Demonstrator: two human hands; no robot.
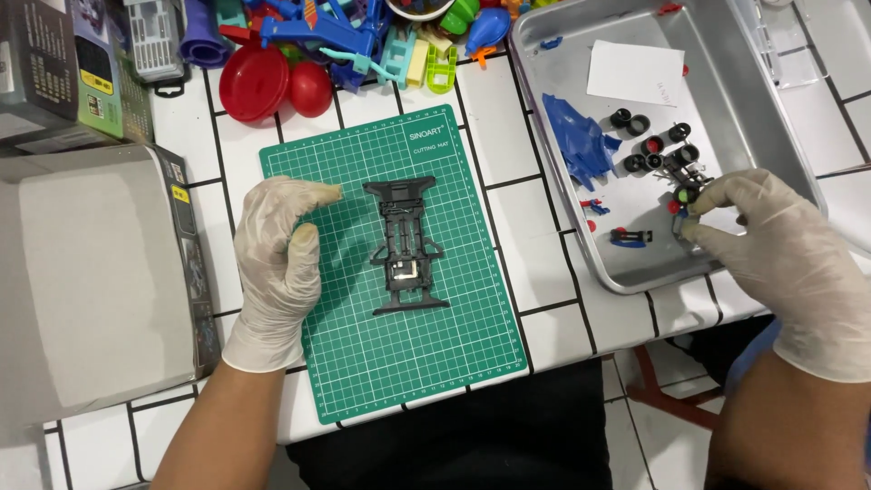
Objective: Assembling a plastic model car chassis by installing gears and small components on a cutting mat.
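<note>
A black toy car chassis [406, 245] lies lengthwise on a green cutting mat [363, 363]. My left hand [277, 263], in a white glove, rests on the mat just left of the chassis with its fingers curled and nothing in it. My right hand [780, 263], also gloved, reaches into a metal tray [544, 118] and pinches a small dark part with a green piece [687, 194]. Close by in the tray lie several small black wheels [649, 145], a blue car body shell [581, 136] and a white paper slip [635, 73].
A grey cardboard box [91, 272] fills the left side of the white tiled table [508, 118]. Colourful plastic toys [336, 41] and two red round lids [272, 86] crowd the far edge. A small blue and red part [629, 238] lies in the tray.
</note>
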